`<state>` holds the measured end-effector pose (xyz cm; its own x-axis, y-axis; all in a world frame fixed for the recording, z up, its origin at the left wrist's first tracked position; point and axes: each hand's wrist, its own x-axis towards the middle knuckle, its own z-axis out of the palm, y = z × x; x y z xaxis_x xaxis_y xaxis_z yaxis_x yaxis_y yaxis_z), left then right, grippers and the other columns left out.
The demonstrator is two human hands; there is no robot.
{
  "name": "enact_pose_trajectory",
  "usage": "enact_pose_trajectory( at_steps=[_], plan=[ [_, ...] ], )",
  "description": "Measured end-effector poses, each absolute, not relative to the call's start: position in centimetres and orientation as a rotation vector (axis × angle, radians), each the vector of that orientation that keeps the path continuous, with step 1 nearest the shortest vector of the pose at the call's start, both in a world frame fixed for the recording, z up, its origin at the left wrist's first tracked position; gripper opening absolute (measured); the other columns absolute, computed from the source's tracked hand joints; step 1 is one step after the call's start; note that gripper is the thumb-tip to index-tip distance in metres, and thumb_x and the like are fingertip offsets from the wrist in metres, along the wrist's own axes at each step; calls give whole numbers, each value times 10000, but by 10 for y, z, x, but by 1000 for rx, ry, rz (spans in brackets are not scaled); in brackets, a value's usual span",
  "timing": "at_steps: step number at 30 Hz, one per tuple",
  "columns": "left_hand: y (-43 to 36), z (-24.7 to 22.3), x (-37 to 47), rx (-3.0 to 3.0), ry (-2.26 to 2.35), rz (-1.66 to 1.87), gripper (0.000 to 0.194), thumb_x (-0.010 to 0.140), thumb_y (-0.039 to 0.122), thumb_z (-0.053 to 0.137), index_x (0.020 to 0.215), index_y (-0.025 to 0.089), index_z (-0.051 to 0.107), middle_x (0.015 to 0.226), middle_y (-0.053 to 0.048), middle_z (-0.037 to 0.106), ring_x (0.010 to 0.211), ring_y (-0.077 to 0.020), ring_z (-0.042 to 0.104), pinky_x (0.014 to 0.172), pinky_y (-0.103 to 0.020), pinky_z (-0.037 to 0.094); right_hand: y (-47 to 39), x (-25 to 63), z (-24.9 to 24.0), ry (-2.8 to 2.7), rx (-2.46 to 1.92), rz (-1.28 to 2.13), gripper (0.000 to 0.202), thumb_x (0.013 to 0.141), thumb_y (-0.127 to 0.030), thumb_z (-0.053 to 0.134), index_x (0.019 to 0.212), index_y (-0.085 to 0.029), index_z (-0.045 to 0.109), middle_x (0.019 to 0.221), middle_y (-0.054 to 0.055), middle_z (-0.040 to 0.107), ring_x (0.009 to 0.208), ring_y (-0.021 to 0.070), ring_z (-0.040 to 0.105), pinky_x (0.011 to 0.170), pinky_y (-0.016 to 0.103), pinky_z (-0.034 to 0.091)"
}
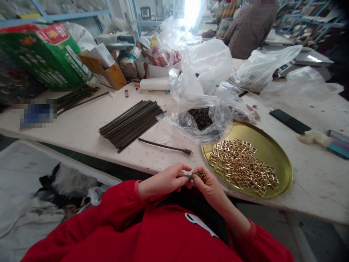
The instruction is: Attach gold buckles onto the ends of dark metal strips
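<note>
My left hand and my right hand meet at the table's front edge, both with fingers closed on a dark strap. A gold buckle shows at the strap's end, by my right fingers. Beyond my hands lies a single dark strap with a small metal piece at its right end. A stack of dark straps is farther back to the left. To the right, a round gold tray holds a heap of gold buckles. Small dark loops sit in an open plastic bag.
A green box and a small open carton stand back left. A white roll and plastic bags are behind. A phone lies at right. A person is at the far side. A bin is below left.
</note>
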<state>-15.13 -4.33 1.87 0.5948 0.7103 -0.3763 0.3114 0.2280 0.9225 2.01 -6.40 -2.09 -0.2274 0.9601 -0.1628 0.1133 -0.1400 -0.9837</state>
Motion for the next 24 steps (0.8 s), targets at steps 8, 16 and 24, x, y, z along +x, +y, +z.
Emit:
enact_pose_trajectory(
  at_steps=[8, 16, 24],
  plan=[
    [-42, 21, -152, 1427, 919, 253, 388, 814, 225, 430, 1197, 161, 416, 796, -10, 629, 560, -82, 500, 543, -194, 399, -69, 25, -17, -1558, -1227, 1488, 180, 843, -378, 482, 813, -200, 484, 612, -29, 519, 538, 105, 434, 501, 232, 331],
    [-44, 20, -157, 1537, 959, 74, 313, 866, 351, 348, 760, 149, 563, 631, 17, 581, 510, -83, 463, 507, -185, 365, -75, 16, -34, -1387, -1215, 1500, 323, 874, -481, 388, 919, -199, 537, 577, -38, 450, 527, 119, 423, 489, 242, 324],
    [-38, 19, -151, 1813, 994, -7, 323, 863, 316, 345, 730, 146, 585, 651, -2, 581, 570, -110, 487, 552, -202, 353, -77, 21, -30, -1521, -1282, 1396, 373, 842, -491, 433, 1037, -215, 589, 668, 3, 531, 634, 165, 489, 598, 282, 385]
  ],
)
